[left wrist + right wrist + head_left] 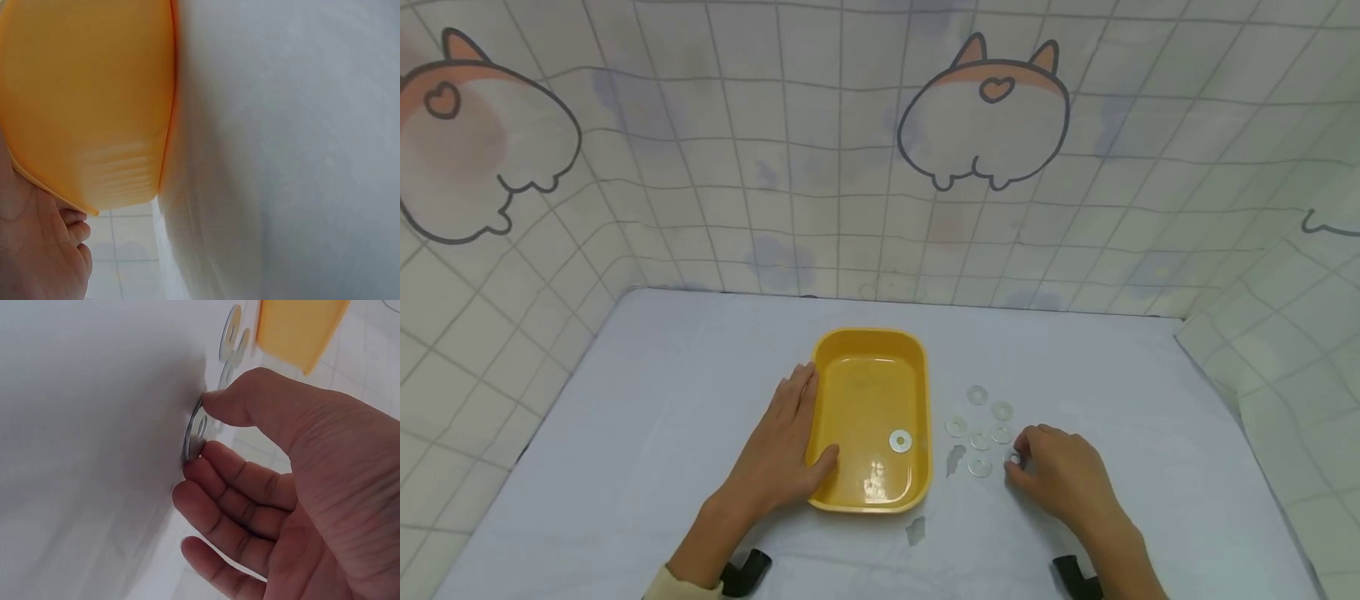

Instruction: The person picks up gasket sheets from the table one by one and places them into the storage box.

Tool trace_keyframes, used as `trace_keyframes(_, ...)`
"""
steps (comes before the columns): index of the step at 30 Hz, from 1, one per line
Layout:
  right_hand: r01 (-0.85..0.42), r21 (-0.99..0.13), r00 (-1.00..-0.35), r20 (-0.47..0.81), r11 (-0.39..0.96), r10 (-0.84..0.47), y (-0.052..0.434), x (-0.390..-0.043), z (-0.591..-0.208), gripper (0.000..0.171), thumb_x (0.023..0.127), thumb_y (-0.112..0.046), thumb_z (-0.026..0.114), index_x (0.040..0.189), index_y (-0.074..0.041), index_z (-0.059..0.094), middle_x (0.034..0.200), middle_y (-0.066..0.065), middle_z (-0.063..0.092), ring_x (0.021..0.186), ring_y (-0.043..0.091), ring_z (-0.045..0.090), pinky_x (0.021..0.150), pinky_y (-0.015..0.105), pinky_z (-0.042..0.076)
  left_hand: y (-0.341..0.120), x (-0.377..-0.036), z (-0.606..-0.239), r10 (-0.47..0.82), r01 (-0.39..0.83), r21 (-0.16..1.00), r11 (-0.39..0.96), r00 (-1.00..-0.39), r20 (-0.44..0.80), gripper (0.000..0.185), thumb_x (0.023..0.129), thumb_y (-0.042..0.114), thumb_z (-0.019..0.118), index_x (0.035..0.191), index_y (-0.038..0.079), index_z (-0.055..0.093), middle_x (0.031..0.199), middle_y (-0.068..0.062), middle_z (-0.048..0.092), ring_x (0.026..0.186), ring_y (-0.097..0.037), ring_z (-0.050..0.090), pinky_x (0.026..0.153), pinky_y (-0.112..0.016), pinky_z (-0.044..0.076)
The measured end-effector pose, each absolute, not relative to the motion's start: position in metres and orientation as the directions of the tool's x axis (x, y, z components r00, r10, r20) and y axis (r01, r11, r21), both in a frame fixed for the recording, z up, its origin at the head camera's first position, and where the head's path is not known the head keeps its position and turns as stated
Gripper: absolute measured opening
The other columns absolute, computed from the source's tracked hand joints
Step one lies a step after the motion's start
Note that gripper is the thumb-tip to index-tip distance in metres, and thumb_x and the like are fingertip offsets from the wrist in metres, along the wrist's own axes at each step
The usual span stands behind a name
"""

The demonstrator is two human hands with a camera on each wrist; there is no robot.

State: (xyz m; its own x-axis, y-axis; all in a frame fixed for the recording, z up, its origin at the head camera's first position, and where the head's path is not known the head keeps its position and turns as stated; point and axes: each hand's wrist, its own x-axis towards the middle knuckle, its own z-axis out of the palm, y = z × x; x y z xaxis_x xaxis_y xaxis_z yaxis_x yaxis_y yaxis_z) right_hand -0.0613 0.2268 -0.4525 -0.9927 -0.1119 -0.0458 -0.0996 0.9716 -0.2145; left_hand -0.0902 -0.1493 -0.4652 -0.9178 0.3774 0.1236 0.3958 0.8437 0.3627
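Observation:
On the white cloth stands a yellow tray [870,383] with one metal washer [900,441] lying inside it. My left hand [782,450] rests along the tray's left side, fingers fairly straight and the thumb over the rim. The left wrist view shows the tray's outer wall [87,94] beside the palm. To the right of the tray, my right hand [1063,475] pinches a flat washer [197,430] by its edges, between thumb and fingertips. That washer is close to the cloth; whether it still touches cannot be told. Several loose washers [979,439] lie between this hand and the tray.
Two grey patches mark the cloth, one by the washers [955,460] and another below the tray [916,531]. A tile-patterned curtain [850,167] with cartoon animals surrounds the table's back and sides. Black wrist mounts [747,573] show near both wrists.

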Motion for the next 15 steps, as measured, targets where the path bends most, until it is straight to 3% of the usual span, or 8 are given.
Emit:
trace_keyframes(8,-0.1,-0.184,-0.995,0.04,0.978,-0.094,0.215,-0.058,-0.454,0.019,0.075,-0.017,0.08,0.086,-0.004,0.073,0.074,0.002,0.066,0.065,0.016,0.055,0.061,0.036,0.05,-0.149,-0.09,-0.464,0.377,0.394,0.37,0.841,-0.918,0.122,0.098,0.096,0.044,0.062,0.168,-0.002,0.014,0.18,-0.014,0.01,0.168,-0.031,0.012,0.138,-0.047,0.015)
trace_keyframes(15,-0.095,-0.163,-0.993,0.079,0.982,-0.083,0.209,-0.059,-0.459,0.014,0.073,-0.012,0.077,0.08,-0.004,0.069,0.07,0.004,0.062,0.061,0.017,0.051,0.056,0.032,0.046,-0.149,-0.09,-0.465,0.386,0.41,0.361,0.837,-0.912,0.141,0.098,0.097,0.047,0.062,0.167,-0.004,0.016,0.179,-0.016,0.012,0.168,-0.033,0.012,0.137,-0.052,0.017)
